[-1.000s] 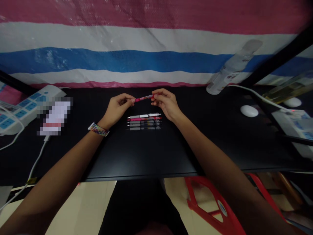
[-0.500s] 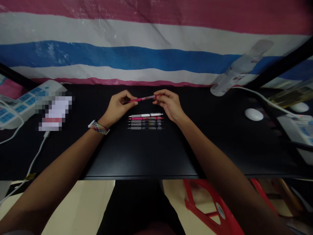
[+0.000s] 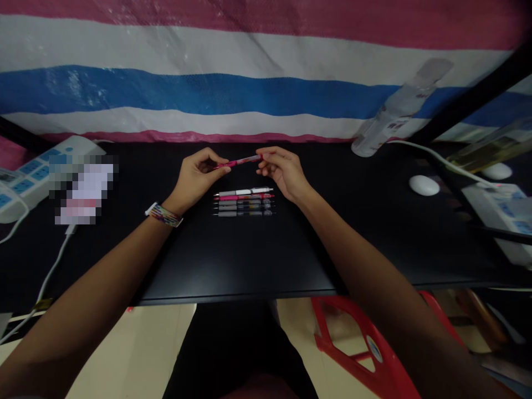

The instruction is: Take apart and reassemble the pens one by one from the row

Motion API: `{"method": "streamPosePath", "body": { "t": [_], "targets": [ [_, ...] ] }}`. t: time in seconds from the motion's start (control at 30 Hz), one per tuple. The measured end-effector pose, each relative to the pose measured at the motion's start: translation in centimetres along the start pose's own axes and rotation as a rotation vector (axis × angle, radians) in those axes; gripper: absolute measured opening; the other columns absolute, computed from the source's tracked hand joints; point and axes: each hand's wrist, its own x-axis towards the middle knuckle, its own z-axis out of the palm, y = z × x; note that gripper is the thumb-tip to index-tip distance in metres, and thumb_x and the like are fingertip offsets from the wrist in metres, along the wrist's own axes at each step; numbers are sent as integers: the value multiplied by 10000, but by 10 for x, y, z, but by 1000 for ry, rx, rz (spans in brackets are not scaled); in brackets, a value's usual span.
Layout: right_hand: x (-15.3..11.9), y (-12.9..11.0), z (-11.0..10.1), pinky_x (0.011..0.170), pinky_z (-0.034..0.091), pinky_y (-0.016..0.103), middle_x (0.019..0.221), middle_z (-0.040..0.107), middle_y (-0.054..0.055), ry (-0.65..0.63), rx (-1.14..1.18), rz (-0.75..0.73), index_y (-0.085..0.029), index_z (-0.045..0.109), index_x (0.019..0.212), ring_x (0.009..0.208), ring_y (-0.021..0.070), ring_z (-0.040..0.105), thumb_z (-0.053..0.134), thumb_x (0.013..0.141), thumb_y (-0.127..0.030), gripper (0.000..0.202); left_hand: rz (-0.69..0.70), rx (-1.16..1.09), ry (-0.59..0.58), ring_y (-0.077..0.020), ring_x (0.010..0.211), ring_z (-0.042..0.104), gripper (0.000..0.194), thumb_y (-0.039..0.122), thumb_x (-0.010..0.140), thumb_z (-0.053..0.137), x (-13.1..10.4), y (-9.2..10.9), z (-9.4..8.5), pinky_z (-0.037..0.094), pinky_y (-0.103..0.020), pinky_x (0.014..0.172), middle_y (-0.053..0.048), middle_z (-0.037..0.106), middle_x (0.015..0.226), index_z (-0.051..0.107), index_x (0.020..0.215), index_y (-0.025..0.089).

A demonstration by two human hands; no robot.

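Observation:
Between my two hands a pink pen (image 3: 245, 160) is held up over the black desk, tilted slightly with its right end higher. My left hand (image 3: 200, 173) pinches its grip end between thumb and fingers. At the other end, my right hand (image 3: 285, 170) has its thumb and forefinger closed on the pen. Nearer to me lies a row of pens side by side: a white pen (image 3: 245, 192) at the back, then a red-pink pen (image 3: 243, 197), then several grey and clear pens (image 3: 245, 214). Neither hand touches the row.
A white power strip (image 3: 41, 173) and a blurred-out phone (image 3: 87, 191) with a cable lie on the left. On the right are a clear bottle (image 3: 386, 122), a white mouse (image 3: 424, 185) and another power strip (image 3: 499, 213). A red stool (image 3: 366, 346) stands below the desk edge (image 3: 245, 296).
The view has shifted slightly. Both hands keep hold of the pink pen, which has barely moved between them. The row of pens lies as before.

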Motion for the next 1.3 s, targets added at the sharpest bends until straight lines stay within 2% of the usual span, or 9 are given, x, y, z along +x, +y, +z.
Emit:
{"method": "streamPosePath", "body": {
  "t": [0.17, 0.3, 0.5, 0.7, 0.9, 1.07, 1.2, 1.3],
  "targets": [
    [-3, -9, 2, 800, 641, 360, 797, 757, 35, -90, 90, 106, -196, 792, 1160, 709, 178, 658, 644, 1017, -461, 336, 32, -44, 29, -210, 906, 753, 215, 292, 806, 929, 0, 2, 2, 607, -361, 886, -59, 808, 975, 787, 932, 190],
    [-5, -14, 2, 798, 647, 382, 915, 814, 82, -123, 99, 102, -183, 774, 1191, 788, 211, 699, 642, 1010, -516, 401, -13, -36, 42, -209, 911, 751, 192, 265, 822, 906, 0, 5, 3, 615, -351, 880, -48, 804, 973, 795, 962, 196],
    [-1, -10, -4, 803, 650, 379, 896, 785, 65, -79, 52, 34, -212, 757, 1132, 806, 201, 723, 738, 1007, -465, 283, -33, -60, 10, -204, 907, 760, 187, 234, 829, 899, 1, 4, 4, 632, -352, 882, -46, 796, 970, 807, 988, 201],
    [-2, -10, -4, 839, 663, 375, 892, 783, 58, -87, 130, 78, -202, 751, 1124, 835, 198, 737, 726, 1002, -410, 243, -16, -93, 13, -177, 788, 740, 182, 261, 853, 886, 2, -1, 5, 636, -331, 788, -36, 776, 891, 806, 1006, 203],
    [-1, -8, -3, 864, 666, 369, 897, 783, 24, -114, 135, 86, -231, 715, 1115, 827, 179, 739, 751, 967, -308, 171, -45, -88, 41, -163, 741, 737, 219, 311, 874, 893, 6, -5, 3, 622, -299, 724, -27, 761, 877, 772, 1023, 206],
    [0, -7, -3, 895, 656, 346, 864, 762, -12, -42, 246, 115, -241, 709, 1121, 810, 154, 728, 712, 921, -153, 218, -45, -107, 11, -158, 751, 736, 183, 262, 881, 875, 4, -3, 5, 619, -291, 728, -43, 776, 882, 792, 1025, 185],
    [-3, -11, -1, 826, 662, 327, 857, 768, 20, 6, 397, 189, -207, 727, 1101, 797, 166, 724, 684, 964, -235, 146, -31, -124, 17, -144, 731, 729, 175, 250, 860, 880, 3, -2, 7, 607, -258, 688, -40, 780, 861, 803, 1000, 180],
    [-3, -12, 1, 747, 646, 285, 800, 732, -2, 60, 468, 223, -222, 720, 1072, 732, 146, 696, 725, 988, -281, 103, -34, -133, 15, -139, 702, 718, 172, 250, 851, 885, 3, -3, 8, 603, -246, 667, -28, 761, 816, 805, 984, 176]
  ]
}}
